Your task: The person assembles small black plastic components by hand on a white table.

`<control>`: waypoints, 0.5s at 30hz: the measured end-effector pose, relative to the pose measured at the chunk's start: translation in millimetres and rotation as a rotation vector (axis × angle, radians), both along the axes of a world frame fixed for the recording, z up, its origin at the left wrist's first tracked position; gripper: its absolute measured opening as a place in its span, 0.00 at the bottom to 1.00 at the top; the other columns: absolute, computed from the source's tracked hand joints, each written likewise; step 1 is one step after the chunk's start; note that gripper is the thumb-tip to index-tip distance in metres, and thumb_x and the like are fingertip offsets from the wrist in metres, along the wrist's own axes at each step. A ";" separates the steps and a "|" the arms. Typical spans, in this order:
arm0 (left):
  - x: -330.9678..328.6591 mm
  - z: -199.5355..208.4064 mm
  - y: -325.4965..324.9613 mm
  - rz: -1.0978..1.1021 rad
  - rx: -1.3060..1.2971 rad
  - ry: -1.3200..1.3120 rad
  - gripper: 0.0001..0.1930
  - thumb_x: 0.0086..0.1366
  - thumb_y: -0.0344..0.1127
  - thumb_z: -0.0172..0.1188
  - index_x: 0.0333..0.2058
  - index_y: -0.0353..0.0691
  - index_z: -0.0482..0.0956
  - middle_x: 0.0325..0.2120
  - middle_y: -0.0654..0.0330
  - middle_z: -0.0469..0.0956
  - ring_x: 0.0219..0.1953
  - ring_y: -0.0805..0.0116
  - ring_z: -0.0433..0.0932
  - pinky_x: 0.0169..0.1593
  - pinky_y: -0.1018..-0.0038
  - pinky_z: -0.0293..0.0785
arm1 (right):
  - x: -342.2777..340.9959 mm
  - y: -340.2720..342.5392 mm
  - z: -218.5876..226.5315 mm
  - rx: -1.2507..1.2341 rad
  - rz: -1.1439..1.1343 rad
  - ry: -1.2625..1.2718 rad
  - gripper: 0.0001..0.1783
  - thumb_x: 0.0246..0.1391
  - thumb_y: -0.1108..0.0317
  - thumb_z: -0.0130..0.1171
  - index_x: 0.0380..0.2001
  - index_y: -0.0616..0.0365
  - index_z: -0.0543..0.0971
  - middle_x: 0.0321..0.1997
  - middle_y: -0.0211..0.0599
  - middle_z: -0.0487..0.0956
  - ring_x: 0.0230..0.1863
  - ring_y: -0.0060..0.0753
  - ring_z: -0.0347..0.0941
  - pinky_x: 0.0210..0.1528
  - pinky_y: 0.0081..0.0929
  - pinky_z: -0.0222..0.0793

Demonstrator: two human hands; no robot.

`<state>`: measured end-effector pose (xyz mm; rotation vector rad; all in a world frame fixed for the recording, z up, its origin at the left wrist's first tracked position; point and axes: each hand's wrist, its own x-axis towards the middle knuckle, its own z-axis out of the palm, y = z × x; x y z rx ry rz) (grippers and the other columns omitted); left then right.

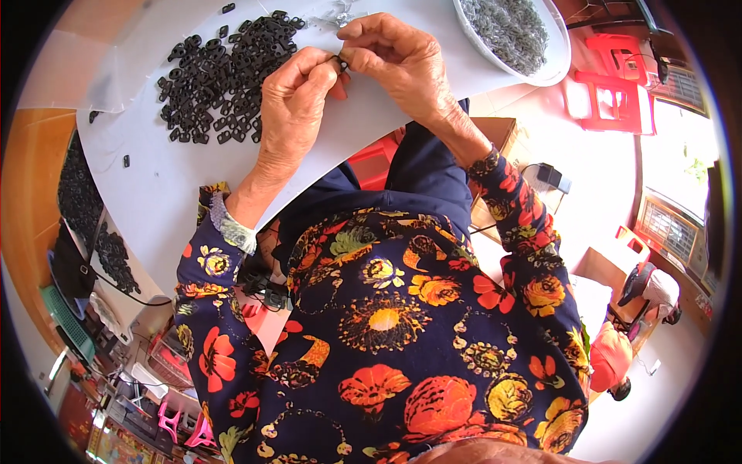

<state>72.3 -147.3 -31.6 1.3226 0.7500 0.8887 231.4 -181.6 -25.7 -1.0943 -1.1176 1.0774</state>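
small black piece at my fingertips, tub of clear bits to my right

from the head view, my left hand [297, 100] has its thumb and finger closed on a small black piece [342, 66], over the near side of the desk [127, 205]. the fingertips of my right hand [406, 73] come up against that piece from the other side, the other fingers loosely bent; whether they truly pinch it, i cannot tell, since the piece is tiny and half covered.

to do this well, i'd let the left hand be the steady clamp and the right make small, gentle moves, pressing straight rather than sideways, as something this little could easily twist out. working close above the desk should make a drop harmless.

the white tub [559, 48] at the far right holds a heap of clear bits [504, 31], piled high. the black parts [216, 77] have no container: they lie loose to my left, with a few strays apart.
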 end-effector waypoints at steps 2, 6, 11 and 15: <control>0.3 1.8 -0.7 0.005 0.015 0.023 0.06 0.64 0.30 0.52 0.29 0.35 0.76 0.21 0.67 0.74 0.24 0.85 0.66 0.29 0.85 0.62 | 2.8 0.3 1.5 0.003 0.007 -0.012 0.10 0.54 0.76 0.57 0.41 0.65 0.76 0.30 0.30 0.79 0.34 0.16 0.74 0.41 0.17 0.72; 0.8 1.4 -0.3 0.015 -0.004 -0.024 0.06 0.64 0.30 0.53 0.30 0.35 0.76 0.22 0.67 0.74 0.25 0.84 0.67 0.30 0.85 0.63 | 9.8 3.7 5.8 -0.057 0.074 -0.150 0.07 0.55 0.72 0.58 0.36 0.63 0.79 0.30 0.27 0.78 0.33 0.14 0.71 0.37 0.16 0.70; 1.2 3.6 -1.5 0.009 -0.015 -0.049 0.06 0.64 0.29 0.52 0.30 0.34 0.76 0.22 0.66 0.74 0.25 0.84 0.67 0.31 0.85 0.64 | 7.3 6.4 5.4 -0.011 0.053 -0.280 0.07 0.55 0.69 0.59 0.33 0.63 0.80 0.24 0.29 0.78 0.28 0.14 0.71 0.30 0.18 0.68; 1.3 3.4 -1.5 0.011 0.023 -0.061 0.07 0.64 0.30 0.52 0.30 0.34 0.76 0.22 0.66 0.74 0.25 0.84 0.67 0.32 0.85 0.64 | -2.8 2.6 15.0 -0.016 -0.052 -0.420 0.08 0.53 0.67 0.60 0.30 0.63 0.80 0.20 0.30 0.78 0.23 0.14 0.70 0.27 0.19 0.68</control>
